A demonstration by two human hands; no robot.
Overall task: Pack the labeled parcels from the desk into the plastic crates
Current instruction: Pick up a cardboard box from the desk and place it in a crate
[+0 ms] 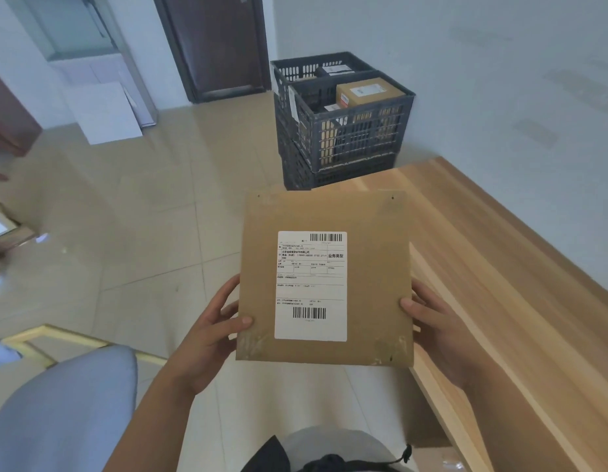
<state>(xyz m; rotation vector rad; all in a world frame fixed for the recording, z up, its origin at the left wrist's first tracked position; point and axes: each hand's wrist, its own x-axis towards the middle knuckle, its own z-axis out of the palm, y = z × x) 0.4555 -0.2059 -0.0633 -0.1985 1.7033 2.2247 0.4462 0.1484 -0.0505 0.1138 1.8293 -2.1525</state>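
A flat brown cardboard parcel with a white shipping label is held up in front of me, label facing me. My left hand grips its lower left edge, thumb on the front. My right hand grips its lower right edge the same way. Beyond it, dark plastic crates stand stacked on the floor by the wall; the top front crate holds a brown labeled box and other parcels. The wooden desk runs along my right.
A dark door stands at the back. White boards lean against the left wall. A grey-blue chair back is at my lower left. Beige tiled floor stretches between me and the crates.
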